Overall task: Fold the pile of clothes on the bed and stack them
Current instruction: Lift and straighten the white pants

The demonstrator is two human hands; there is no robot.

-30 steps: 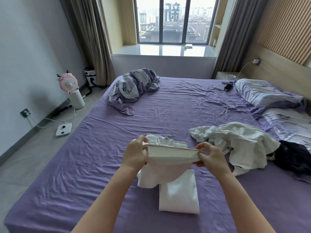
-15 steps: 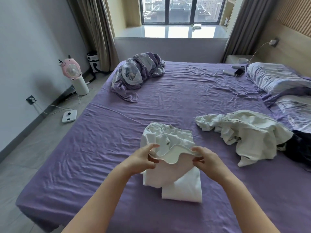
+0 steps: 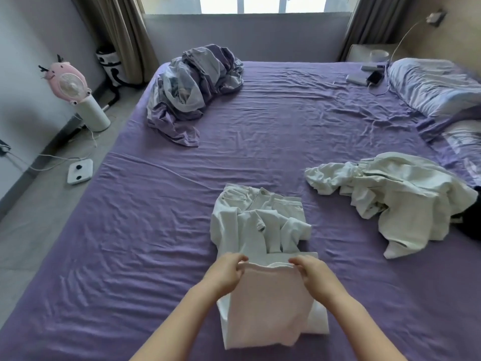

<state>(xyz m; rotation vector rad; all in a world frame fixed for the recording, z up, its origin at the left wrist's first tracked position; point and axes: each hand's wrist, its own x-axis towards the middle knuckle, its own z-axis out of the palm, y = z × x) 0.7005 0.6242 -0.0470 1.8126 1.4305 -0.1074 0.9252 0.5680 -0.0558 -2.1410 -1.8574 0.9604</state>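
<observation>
Both hands are down low over the bed (image 3: pixel 109 269), pinching the far edge of a pale pinkish-white garment (image 3: pixel 265 303). The left hand (image 3: pixel 225 273) has its fingers curled over the left corner of that edge, and the right hand (image 3: pixel 313 273) does the same at the right corner, thumbs tucked toward the cloth. The garment hangs from the fingers back toward the person and drapes over a folded white piece (image 3: pixel 318 321) lying flat beneath it.

Just beyond the fingertips there's a rumpled pair of white pants (image 3: pixel 250 214), waistband at the far side, touching the folded stuff. Off past the right hand's fingers, well apart, is the unfolded pile of white clothes (image 3: pixel 400 194), with something dark (image 3: pixel 471 225) at its right edge.

Way beyond the left fingers sits a bunched purple-grey duvet (image 3: pixel 192 84). Far right has pillows (image 3: pixel 432 84) and a phone (image 3: pixel 374 77). On the floor left of the bed: a pink fan (image 3: pixel 69 83) and a white scale (image 3: pixel 80 171).
</observation>
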